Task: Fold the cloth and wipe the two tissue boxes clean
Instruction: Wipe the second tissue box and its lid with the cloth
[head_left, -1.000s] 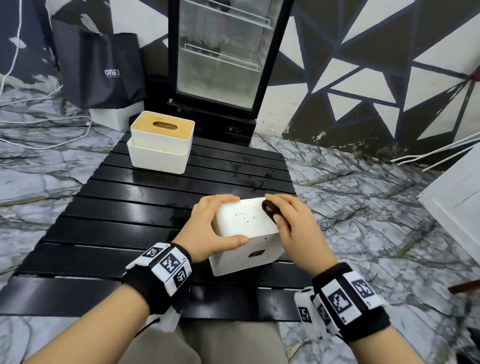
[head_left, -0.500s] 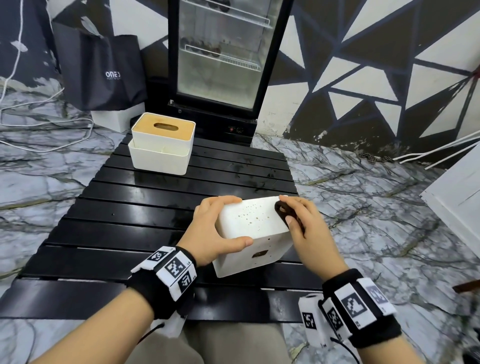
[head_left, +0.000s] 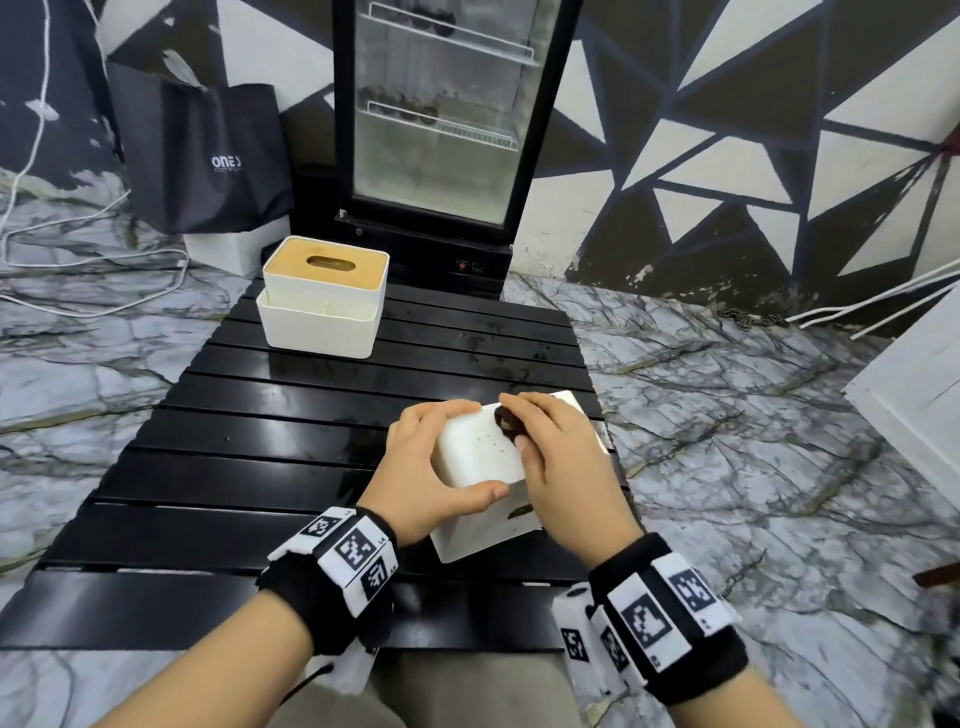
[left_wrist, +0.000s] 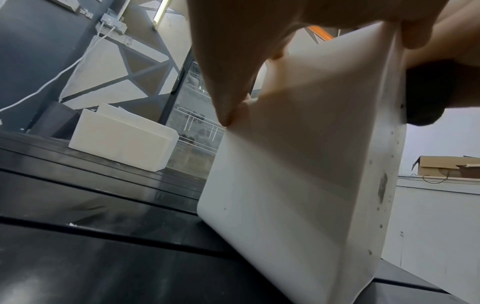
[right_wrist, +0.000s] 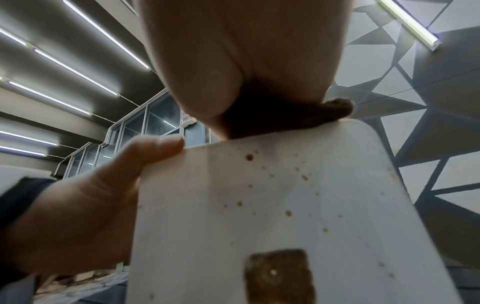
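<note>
A white tissue box (head_left: 480, 460), speckled with brown stains, stands tilted near the right front of the black slatted table (head_left: 234, 467). My left hand (head_left: 462, 449) grips its left side, thumb on the near face and fingers over the far edge. My right hand (head_left: 522, 434) pinches a wadded dark brown cloth (head_left: 505, 420) and presses it on the box's upper face. The right wrist view shows the cloth (right_wrist: 272, 117) at the top edge of the stained box (right_wrist: 285, 205). A second white tissue box (head_left: 322, 322) with a wooden lid sits at the table's far left.
A glass-door fridge (head_left: 436, 130) stands behind the table, with a black bag (head_left: 208, 156) to its left. White cables (head_left: 78, 291) lie on the marble floor at left. A white board (head_left: 914, 405) sits at the right edge.
My right hand slid the cloth toward the box's right corner, then back left across its upper face. The left hand kept its grip on the box.
</note>
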